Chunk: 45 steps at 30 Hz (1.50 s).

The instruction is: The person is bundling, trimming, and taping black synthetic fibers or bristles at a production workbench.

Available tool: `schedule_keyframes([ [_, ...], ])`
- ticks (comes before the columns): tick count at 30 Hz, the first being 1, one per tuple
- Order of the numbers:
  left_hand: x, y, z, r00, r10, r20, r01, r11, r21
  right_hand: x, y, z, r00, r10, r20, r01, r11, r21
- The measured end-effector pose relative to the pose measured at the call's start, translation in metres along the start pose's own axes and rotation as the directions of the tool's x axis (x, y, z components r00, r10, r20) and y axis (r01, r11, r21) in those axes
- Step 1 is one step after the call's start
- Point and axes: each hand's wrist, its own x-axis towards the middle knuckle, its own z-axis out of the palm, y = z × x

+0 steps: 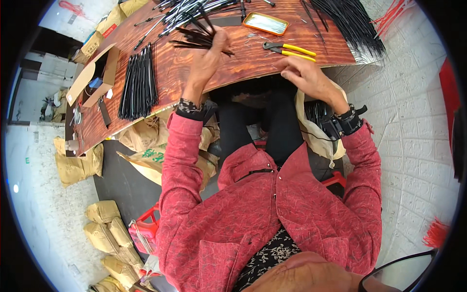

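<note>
My left hand is raised over the wooden tabletop and grips a bunch of thin black strips that fan out to the upper left. My right hand rests at the table's near edge, fingers curled and nothing visible in them, just below a pair of yellow-handled cutters. A neat bundle of black strips lies on the left of the table.
An orange-rimmed tray sits beyond the cutters. A large black fan of strips lies at the far right, more loose ones at the top. An open cardboard box stands at the left. Tan sacks lie on the floor.
</note>
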Motion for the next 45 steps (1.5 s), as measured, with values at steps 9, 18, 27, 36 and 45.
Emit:
schedule_keyframes([
  [9, 0.025, 0.043, -0.004, 0.998, -0.053, -0.036, 0.051, 0.998, -0.043, -0.019, 0.01, 0.008, 1.0, -0.022, 0.019, 0.021, 0.999, 0.034],
  [18, 0.032, 0.014, -0.011, 0.958, -0.08, -0.275, 0.11, 0.989, 0.094, -0.016, 0.016, 0.018, 0.998, 0.001, 0.061, -0.006, 0.996, 0.084],
  [27, 0.06, 0.044, -0.022, 0.965, -0.177, -0.194, 0.171, 0.984, -0.048, -0.003, 0.008, 0.014, 0.98, 0.077, 0.181, -0.114, 0.972, 0.204],
  [36, 0.033, 0.005, -0.019, 0.966, -0.239, -0.101, 0.214, 0.953, -0.213, -0.003, 0.03, 0.034, 0.978, 0.066, 0.199, -0.114, 0.964, 0.239],
  [45, 0.022, 0.013, -0.036, 0.965, -0.223, -0.138, 0.209, 0.972, -0.108, 0.0, -0.003, 0.031, 0.973, 0.066, 0.22, -0.116, 0.968, 0.224],
])
